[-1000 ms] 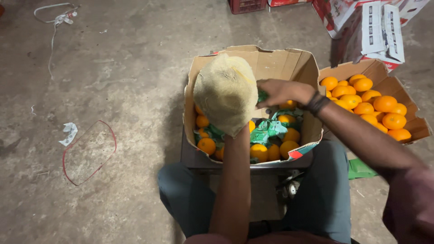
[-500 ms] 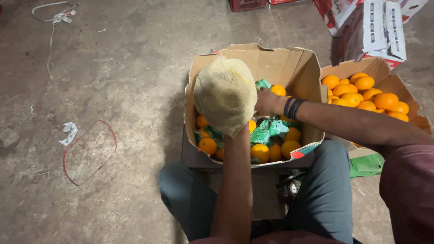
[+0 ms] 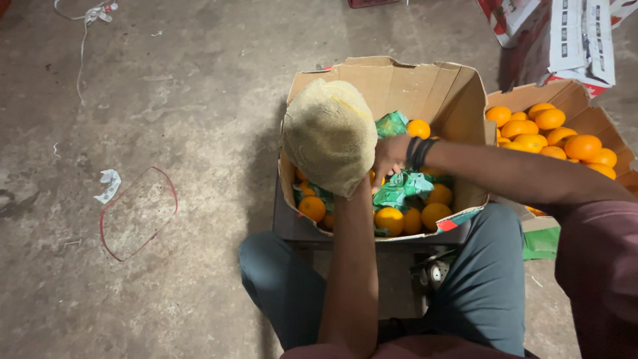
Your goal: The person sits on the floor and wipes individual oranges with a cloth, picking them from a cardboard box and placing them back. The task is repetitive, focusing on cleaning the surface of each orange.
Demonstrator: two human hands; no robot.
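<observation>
A seated person's left hand (image 3: 330, 136), wrapped in a tan cloth (image 3: 319, 119) that hides its fingers, is held over a cardboard box (image 3: 399, 80) of oranges (image 3: 389, 219). The right hand (image 3: 389, 158) reaches into the box by the green paper (image 3: 399, 189); its fingers are hidden, so their state cannot be told.

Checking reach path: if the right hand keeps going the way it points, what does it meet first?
The right hand points left, low in the cardboard box. Probably the cloth-covered left hand first, though depth is unclear; it might pass beneath onto the oranges.
</observation>
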